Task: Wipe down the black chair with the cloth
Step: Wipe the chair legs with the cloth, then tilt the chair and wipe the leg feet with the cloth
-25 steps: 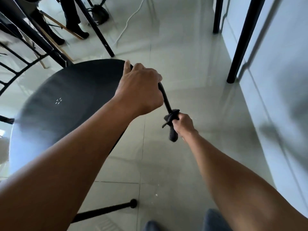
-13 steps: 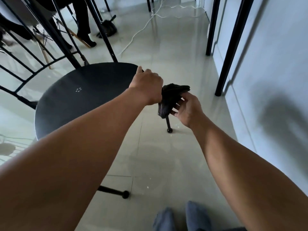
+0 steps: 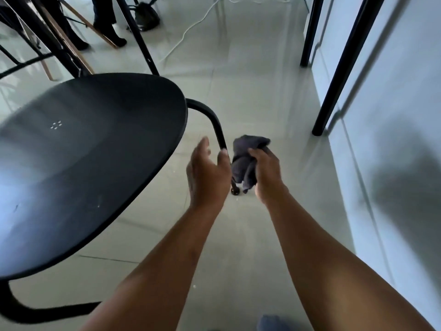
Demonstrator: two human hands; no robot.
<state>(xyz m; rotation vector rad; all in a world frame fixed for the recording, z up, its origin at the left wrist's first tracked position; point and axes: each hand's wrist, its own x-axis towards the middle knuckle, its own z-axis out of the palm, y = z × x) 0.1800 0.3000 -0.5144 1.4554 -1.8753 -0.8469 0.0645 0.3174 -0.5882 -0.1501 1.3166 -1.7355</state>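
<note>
Right hand (image 3: 266, 172): fingers curled round a bunched dark cloth (image 3: 245, 161), held just right of the chair leg (image 3: 218, 130), likely for wiping it. Left hand (image 3: 207, 177): half open, thumb touching the leg, gripping nothing, probably steadying. Chair (image 3: 90, 158): black, seat left. Floor (image 3: 250, 91): pale glossy tile; white cable (image 3: 188, 29) far; wall (image 3: 393, 115) right.

We find no readable txt, labels, brands or nos. anywhere; the black chair (image 3: 95, 149) seat shows no lettering.
</note>
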